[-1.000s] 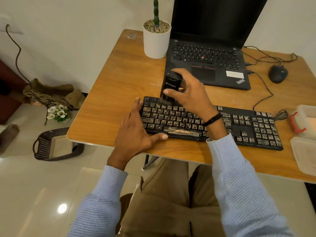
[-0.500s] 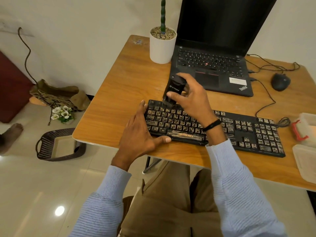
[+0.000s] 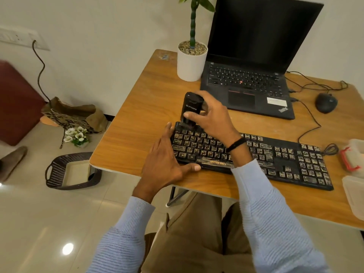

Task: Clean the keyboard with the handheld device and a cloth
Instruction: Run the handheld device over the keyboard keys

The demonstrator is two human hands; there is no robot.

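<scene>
- on the wooden table [image 3: 137, 123], near its front edge, a black keyboard [image 3: 275, 160] lies lengthwise, its keys streaked with pale residue.
- at the keyboard's far left corner the right hand [image 3: 212, 117] grips a black handheld device [image 3: 192, 109]; the fingers curl round its far side and the thumb presses on the near face.
- the device stands nearly upright, with its brush-like lower end on the top row of keys at the left end; whether the bristles reach down between the keys is hard to tell from this angle.
- the left hand [image 3: 163, 160] lies flat against the keyboard's left end, fingers straight and together along the short edge, thumb stretched along the front edge towards the space bar; it holds nothing.
- the device sits just beyond the left hand's fingertips, and the right forearm crosses over the middle of the keyboard, a dark wristband [image 3: 235, 144] on the wrist.
- behind the keyboard stands an open black laptop [image 3: 256, 75] with a dark screen; a white pot [image 3: 190, 64] with a green plant stands just left of it, and a black mouse [image 3: 326, 102] lies to its right.
- thin black cables [image 3: 309, 115] trail across the table between the laptop and the keyboard's right end.
- at the table's right edge sit clear plastic containers [image 3: 352, 156], one with a red clip.
- on the floor to the left are a dark woven basket [image 3: 72, 170], a brown bag [image 3: 74, 113] and some white flowers [image 3: 76, 134].
</scene>
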